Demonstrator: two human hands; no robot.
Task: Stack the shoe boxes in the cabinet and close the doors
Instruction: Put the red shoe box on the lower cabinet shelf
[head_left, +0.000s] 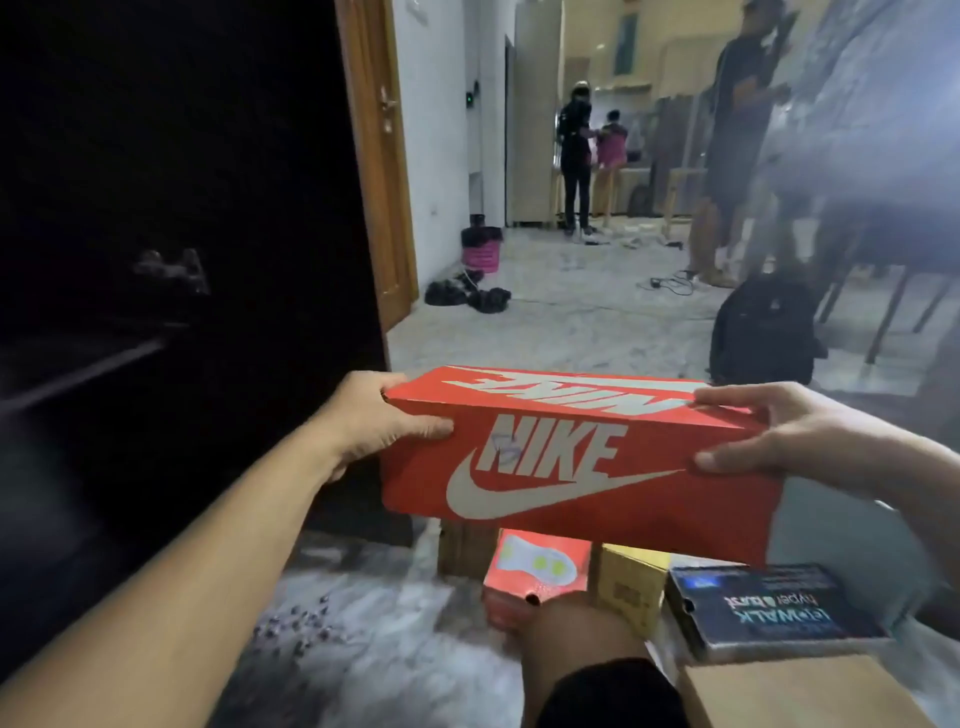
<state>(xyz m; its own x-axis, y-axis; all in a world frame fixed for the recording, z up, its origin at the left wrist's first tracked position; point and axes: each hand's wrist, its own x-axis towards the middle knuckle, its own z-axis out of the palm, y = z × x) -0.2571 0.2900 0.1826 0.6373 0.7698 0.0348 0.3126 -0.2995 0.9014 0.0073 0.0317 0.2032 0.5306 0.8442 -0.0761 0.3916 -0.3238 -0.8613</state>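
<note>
Red shoe box gripped at both ends, left hand and right hand clamped tight; best kept level going into the dark cabinet.

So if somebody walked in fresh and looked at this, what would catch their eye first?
The bright orange Nike shoe box, held up in the centre by the left hand and right hand at its two ends. Below it, more boxes sit on the floor, including a dark blue box at lower right. To the left gapes the dark cabinet.
</note>
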